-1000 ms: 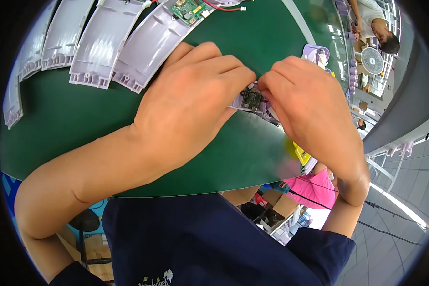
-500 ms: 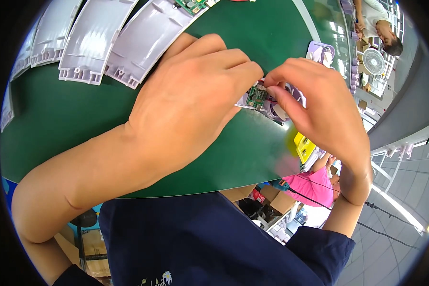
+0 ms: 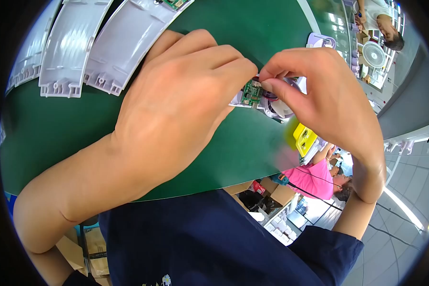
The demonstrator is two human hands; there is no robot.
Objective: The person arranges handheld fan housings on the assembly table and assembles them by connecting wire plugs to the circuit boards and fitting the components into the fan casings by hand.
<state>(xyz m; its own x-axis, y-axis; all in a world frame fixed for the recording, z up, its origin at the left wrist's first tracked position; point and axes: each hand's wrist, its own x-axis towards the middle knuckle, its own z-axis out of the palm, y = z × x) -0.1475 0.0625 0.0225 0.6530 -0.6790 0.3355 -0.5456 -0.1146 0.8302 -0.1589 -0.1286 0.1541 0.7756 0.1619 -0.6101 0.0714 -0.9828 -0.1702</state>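
Both hands, left hand (image 3: 176,100) and right hand (image 3: 314,95), pinch a small green circuit board (image 3: 250,92) over the green mat (image 3: 57,133), its fitting seemingly unfinished.

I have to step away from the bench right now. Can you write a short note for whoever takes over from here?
Left hand: lies over a white plastic part on the green table, steadying it.
Right hand: fingers pinch at the small green circuit board on that part.
Grey plastic covers lie in a row at the far left.
Done: board is at the part.
Left: whether it is seated cannot be seen; check it.
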